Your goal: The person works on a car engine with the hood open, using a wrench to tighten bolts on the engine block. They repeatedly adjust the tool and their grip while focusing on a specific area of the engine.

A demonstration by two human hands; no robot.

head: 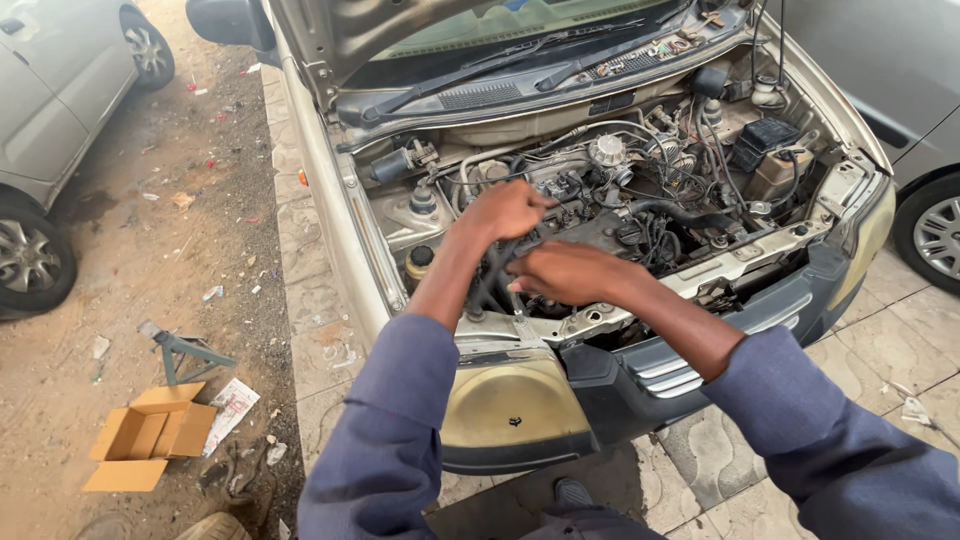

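Observation:
I lean over the open engine bay [640, 190] of a beige car, both arms in blue sleeves. My left hand [510, 210] is curled into a fist on top of the engine's left side; what it grips is hidden under the fingers. My right hand [570, 272] lies just below it, fingers closed around a bundle of black hoses [492, 278] that runs down toward the front crossmember [745, 255]. The two hands are close together, almost touching.
The raised hood [340, 30] stands at the top left. A black battery [765, 135] sits at the bay's right. A grey car [50, 90] is parked left, another car's wheel [935, 235] right. On the dirt lie an open cardboard box [150, 440] and a jack stand [180, 350].

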